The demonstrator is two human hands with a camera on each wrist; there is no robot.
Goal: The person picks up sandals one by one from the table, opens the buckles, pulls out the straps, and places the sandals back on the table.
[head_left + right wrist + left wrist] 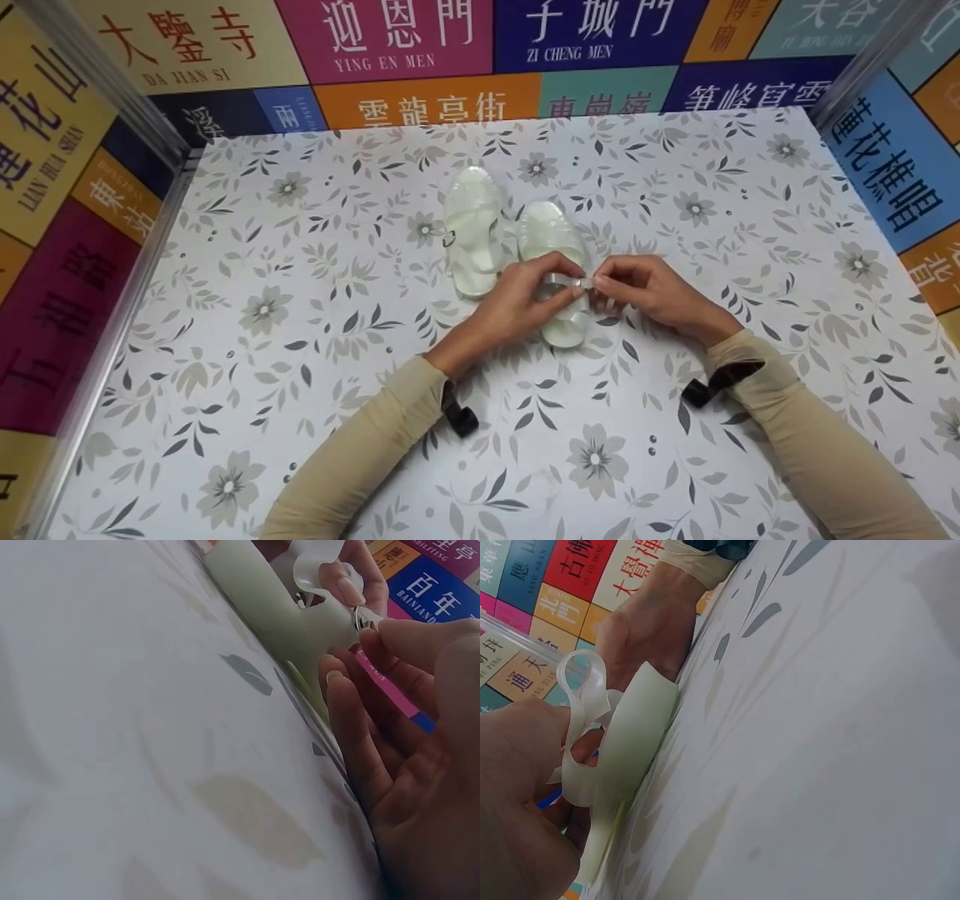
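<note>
Two pale greenish-white sandals lie side by side on the table. In the head view, my left hand (521,292) reaches over the nearer right-hand sandal (551,225) and pinches its thin ankle strap (556,279) between thumb and forefinger. From the other side, my right hand (649,289) pinches the strap beside a small metal buckle (360,619), seen close up in the right wrist view. The strap makes a raised loop (574,679) above the heel in the left wrist view. The other sandal (472,217), with its own buckle, lies untouched to the left.
The sandals lie on a tabletop (337,450) covered in a grey-and-white floral print. Colourful panels (405,45) with large characters stand along the back and both sides. A black wrist device (461,416) sits on each sleeve.
</note>
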